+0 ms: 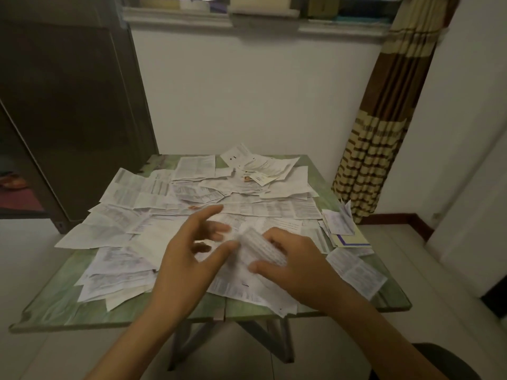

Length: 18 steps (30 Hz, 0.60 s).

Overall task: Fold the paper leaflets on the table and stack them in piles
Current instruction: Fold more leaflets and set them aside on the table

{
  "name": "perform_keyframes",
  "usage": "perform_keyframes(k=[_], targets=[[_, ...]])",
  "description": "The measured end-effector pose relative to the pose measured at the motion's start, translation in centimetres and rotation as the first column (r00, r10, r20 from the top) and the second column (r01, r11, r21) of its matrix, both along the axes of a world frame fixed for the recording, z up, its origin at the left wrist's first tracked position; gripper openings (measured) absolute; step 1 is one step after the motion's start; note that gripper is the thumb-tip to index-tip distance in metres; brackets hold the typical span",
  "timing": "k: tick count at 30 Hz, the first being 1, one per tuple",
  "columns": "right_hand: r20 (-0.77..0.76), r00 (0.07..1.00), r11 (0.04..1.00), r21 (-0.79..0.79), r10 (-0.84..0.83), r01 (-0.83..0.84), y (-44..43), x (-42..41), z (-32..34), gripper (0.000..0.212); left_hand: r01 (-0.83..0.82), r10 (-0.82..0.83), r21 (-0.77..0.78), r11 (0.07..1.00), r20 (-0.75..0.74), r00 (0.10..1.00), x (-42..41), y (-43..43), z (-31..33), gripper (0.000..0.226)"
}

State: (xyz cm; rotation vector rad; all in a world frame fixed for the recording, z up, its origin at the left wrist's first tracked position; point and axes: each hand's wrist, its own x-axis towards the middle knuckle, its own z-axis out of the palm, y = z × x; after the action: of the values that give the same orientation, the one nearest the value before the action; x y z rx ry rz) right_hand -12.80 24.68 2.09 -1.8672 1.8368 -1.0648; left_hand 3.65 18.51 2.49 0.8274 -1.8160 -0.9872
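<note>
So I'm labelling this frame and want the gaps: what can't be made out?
Head view only.
The leaflet in the right hand: motion blur hides its folds.
The left hand: fingers blurred, contact with the leaflet unclear.
Print on the papers: too small.
The shelf items: cut off by the top edge.

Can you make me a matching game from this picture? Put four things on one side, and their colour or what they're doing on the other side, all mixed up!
Things:
1. left hand
2. right hand
3. table
4. curtain

Clues:
A. green top
B. brown and cream stripes
C. fingers spread open
D. grips a small leaflet

Right pairs: 1-C, 2-D, 3-A, 4-B.
</note>
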Motion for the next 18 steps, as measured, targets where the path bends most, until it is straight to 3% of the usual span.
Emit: perform_keyframes(k=[3, 6, 9, 14, 18], targets=[[0.380, 0.921, 0.997, 0.013, -0.080, 0.082, 0.4, -0.3, 0.9, 0.013, -0.062, 0.054, 0.205, 0.977, 0.044, 0.998, 0.1, 0.3, 0.4, 0.064], [0.713, 0.693, 0.994, 0.096, -0.106, 0.054, 0.5, -0.1, 1.5, 0.019, 0.102, -0.091, 0.483, 0.870, -0.046, 0.995, -0.7, 1.6, 0.1, 0.047], [0.771, 0.626, 0.993, 0.113, -0.117, 0.047, 0.4, 0.5, 1.3, 0.028, 0.124, -0.036, 0.538, 0.834, -0.170, 0.985, -1.4, 2.5, -0.3, 0.013], [0.814, 0.564, 0.987, 0.162, -0.140, 0.010, 0.3, 0.4, 1.1, 0.020, 0.000, 0.048, 0.461, 0.887, -0.093, 0.994, -1.1, 1.7, -0.5, 0.017], [0.764, 0.616, 0.981, 0.164, -0.192, 0.103, 0.2, 0.6, 0.6, 0.018, 0.002, 0.005, 0.432, 0.902, -0.015, 1.000, -0.7, 1.7, -0.4, 0.023]])
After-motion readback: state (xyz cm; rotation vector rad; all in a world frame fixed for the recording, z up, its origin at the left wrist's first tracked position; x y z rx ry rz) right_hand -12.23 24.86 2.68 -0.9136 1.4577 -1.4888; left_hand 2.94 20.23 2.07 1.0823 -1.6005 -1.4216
